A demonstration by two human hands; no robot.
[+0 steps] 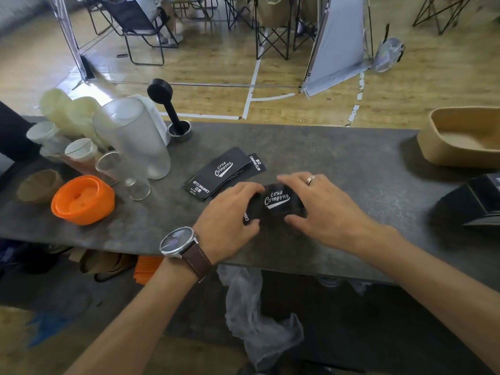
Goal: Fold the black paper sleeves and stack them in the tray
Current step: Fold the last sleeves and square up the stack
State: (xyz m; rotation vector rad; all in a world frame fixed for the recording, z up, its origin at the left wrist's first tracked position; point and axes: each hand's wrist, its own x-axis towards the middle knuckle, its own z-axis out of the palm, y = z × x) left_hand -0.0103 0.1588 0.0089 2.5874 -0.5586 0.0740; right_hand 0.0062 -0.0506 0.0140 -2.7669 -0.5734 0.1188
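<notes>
Your left hand (pixel 230 209) and right hand (pixel 322 204) pinch one black paper sleeve (pixel 276 203) between them, fingers curled on its two ends, just above the dark counter (pixel 351 169) near its front edge. Just behind it a small pile of flat sleeves (pixel 221 171) lies fanned out. To your left crowd an orange lid (pixel 82 198), glasses and a frosted jug (pixel 135 136). Far right sits the tan tray (pixel 460 136), well apart, with bare counter between; a black stack (pixel 470 204) lies below it.
</notes>
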